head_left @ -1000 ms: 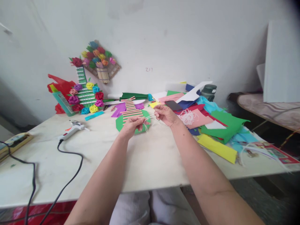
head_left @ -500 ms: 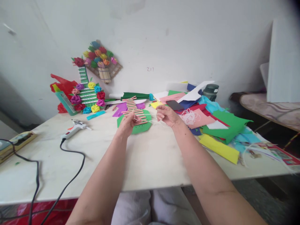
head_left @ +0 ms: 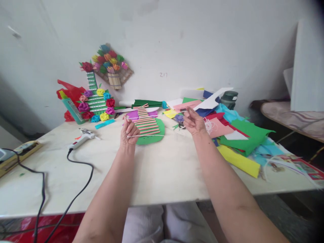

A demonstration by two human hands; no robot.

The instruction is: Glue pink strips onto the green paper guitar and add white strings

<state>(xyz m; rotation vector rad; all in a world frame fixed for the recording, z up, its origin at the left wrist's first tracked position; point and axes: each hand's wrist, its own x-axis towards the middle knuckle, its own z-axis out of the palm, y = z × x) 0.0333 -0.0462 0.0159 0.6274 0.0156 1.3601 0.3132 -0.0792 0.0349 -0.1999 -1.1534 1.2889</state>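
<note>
Left grip (head_left: 130, 132): holds string (head_left: 152, 135)
Right grip (head_left: 193, 121): holds string
Board (head_left: 155, 139): centre, partly behind left grip
Flask (head_left: 229, 97): upper right, contents hidden

Your one head-worn camera looks forward and down from above your pale grey fabric trousers (head_left: 144, 222), past your bare left hand (head_left: 130, 132) and bare right hand (head_left: 193, 121), across the flat cream tabletop (head_left: 164, 179) toward the whitish wall (head_left: 202, 44).
</note>
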